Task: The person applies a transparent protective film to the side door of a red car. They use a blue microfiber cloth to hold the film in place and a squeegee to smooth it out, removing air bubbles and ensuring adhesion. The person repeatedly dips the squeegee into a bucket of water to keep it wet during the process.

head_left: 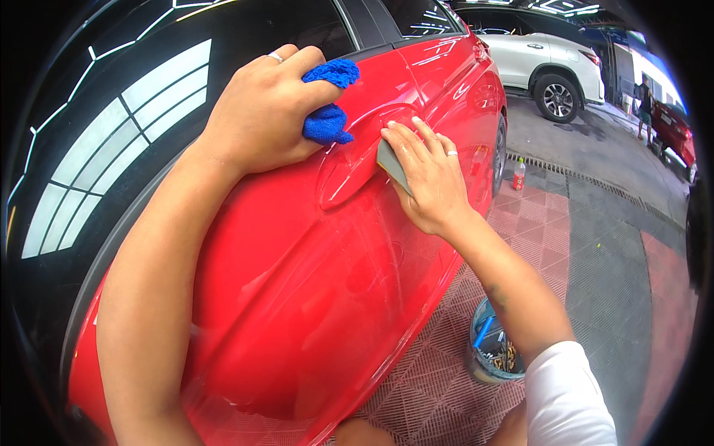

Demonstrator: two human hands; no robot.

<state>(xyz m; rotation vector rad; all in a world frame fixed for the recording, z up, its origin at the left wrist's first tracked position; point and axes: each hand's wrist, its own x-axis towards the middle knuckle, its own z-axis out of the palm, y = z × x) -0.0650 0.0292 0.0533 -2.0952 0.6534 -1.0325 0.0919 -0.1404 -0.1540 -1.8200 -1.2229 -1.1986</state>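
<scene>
My left hand (256,115) is closed around a crumpled blue cloth (327,125), which sticks out on both sides of the thumb. It is over the upper part of a red car door (297,290), just below the dark window. My right hand (431,182) presses a flat grey pad with a yellowish edge (392,165) to the door beside the door handle (346,182). Its fingers reach over the pad onto the paint. The red panel around the handle looks shiny and wet. Each hand has a ring on one finger.
A bucket (497,377) with blue-handled and other small items stands on the tiled mat (416,386) at my right. Farther off are a small red bottle (519,175), a drain grate (595,183), a white car (513,63), a person (644,108) and another red car (673,134).
</scene>
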